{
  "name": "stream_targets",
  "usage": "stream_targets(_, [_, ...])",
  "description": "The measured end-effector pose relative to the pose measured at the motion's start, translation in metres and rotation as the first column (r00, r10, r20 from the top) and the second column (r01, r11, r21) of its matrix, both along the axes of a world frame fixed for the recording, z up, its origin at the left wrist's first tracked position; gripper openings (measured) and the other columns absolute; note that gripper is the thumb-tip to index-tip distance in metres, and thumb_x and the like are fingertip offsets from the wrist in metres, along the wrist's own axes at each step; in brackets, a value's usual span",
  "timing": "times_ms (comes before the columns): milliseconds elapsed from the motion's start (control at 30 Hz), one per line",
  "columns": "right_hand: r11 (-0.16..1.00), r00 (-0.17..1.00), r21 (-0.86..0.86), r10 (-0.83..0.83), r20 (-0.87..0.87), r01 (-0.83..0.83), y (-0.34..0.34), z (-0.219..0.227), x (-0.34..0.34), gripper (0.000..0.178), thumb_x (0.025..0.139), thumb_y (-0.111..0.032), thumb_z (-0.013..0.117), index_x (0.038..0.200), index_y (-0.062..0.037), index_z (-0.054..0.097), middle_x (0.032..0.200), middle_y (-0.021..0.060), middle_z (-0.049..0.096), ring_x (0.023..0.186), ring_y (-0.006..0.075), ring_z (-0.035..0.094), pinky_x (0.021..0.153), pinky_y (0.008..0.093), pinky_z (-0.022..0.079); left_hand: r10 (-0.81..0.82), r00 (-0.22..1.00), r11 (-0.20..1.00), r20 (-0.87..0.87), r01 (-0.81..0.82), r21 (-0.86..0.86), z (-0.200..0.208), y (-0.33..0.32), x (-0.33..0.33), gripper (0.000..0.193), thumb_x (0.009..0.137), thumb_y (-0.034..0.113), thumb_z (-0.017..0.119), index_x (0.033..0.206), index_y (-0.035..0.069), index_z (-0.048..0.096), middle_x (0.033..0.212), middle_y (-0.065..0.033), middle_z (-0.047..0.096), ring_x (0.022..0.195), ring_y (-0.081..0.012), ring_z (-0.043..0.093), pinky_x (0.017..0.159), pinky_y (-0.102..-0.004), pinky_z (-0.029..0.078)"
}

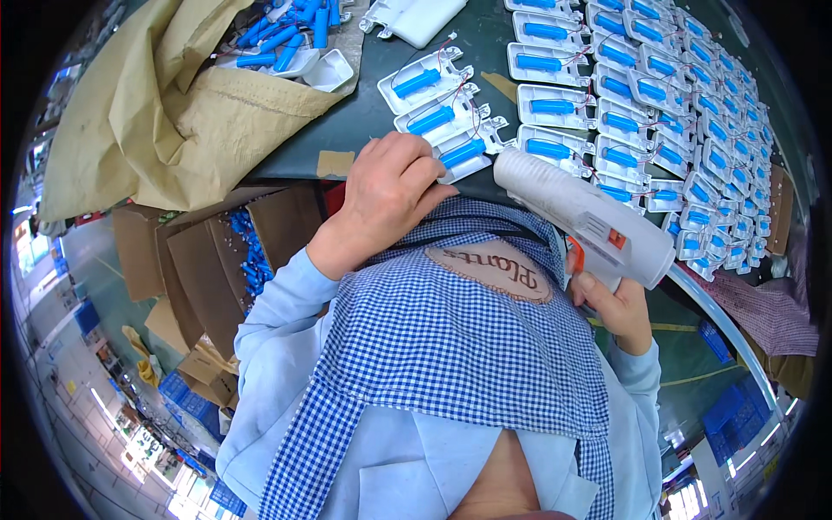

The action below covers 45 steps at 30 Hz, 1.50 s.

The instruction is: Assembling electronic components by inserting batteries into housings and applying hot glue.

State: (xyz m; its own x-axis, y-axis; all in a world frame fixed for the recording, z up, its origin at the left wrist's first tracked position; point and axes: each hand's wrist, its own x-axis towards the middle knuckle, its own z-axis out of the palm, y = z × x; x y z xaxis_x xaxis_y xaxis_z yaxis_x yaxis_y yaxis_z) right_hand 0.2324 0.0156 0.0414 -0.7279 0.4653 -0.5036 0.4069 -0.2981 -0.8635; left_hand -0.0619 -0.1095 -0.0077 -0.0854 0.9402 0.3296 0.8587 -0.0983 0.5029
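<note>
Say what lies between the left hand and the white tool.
In the head view, a white shell holding a blue cell lies between the left hand and the white tool.

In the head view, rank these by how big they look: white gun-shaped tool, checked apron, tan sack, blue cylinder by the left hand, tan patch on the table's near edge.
1. Checked apron
2. Tan sack
3. White gun-shaped tool
4. Blue cylinder and tan patch: too alike to rank
</note>
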Motion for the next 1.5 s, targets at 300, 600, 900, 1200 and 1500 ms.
stream_targets(300, [0.995,0.997,-0.064,0.076,0.019,-0.074,0.011,-0.009,0.000,0.040,0.090,-0.015,0.058,0.126,0.0005,0.048,0.105,0.0107,0.062,0.066,0.0090,0.055,0.058,0.0231,0.046,0.078,0.995,0.995,0.057,-0.081,0.053,-0.005,0.006,-0.010,0.033,0.058,0.009,0.084,0.079,0.005,0.058,0.086,-0.0102,0.054,0.077,-0.0263,0.056,0.062,-0.0353,0.047])
stream_targets(600, [0.991,0.977,-0.055,-0.132,-0.166,0.125,0.010,-0.011,-0.024,0.052,0.084,-0.027,0.062,0.120,0.0069,0.046,0.111,0.0194,0.060,0.055,0.0140,0.055,0.050,0.0247,0.044,0.125,0.992,0.992,0.004,-0.125,0.018,0.000,0.024,-0.020,0.030,0.061,0.010,0.081,0.076,0.004,0.056,0.082,-0.0097,0.054,0.075,-0.0261,0.056,0.062,-0.0342,0.047])
stream_targets(900, [0.969,0.919,-0.089,-0.247,-0.308,0.231,0.012,-0.014,-0.046,0.058,0.084,-0.033,0.064,0.119,0.0095,0.044,0.113,0.0227,0.059,0.053,0.0141,0.054,0.048,0.0255,0.044,0.243,0.943,0.969,-0.227,-0.248,0.004,0.039,0.111,-0.108,0.028,0.080,0.029,0.072,0.093,0.005,0.068,0.081,-0.0118,0.065,0.069,-0.0270,0.064,0.061,-0.0354,0.050])
stream_targets(1200, [0.974,0.920,-0.125,-0.219,-0.325,0.188,0.017,-0.008,-0.053,0.051,0.085,-0.020,0.060,0.126,0.0056,0.042,0.116,0.0206,0.058,0.059,0.0146,0.056,0.053,0.0260,0.046,0.240,0.891,0.932,-0.385,-0.323,-0.167,0.023,0.155,-0.112,0.034,0.076,0.038,0.073,0.093,0.009,0.069,0.083,-0.0136,0.067,0.075,-0.0314,0.066,0.065,-0.0391,0.052])
stream_targets(1500, [0.978,0.927,-0.096,-0.207,-0.312,0.186,0.025,-0.005,-0.057,0.051,0.086,-0.021,0.060,0.126,0.0061,0.043,0.117,0.0208,0.058,0.059,0.0140,0.055,0.054,0.0259,0.046,0.157,0.942,0.984,-0.298,-0.176,-0.038,0.025,0.165,-0.141,0.018,0.084,0.024,0.066,0.093,0.010,0.071,0.084,-0.0123,0.068,0.075,-0.0304,0.066,0.064,-0.0386,0.052])
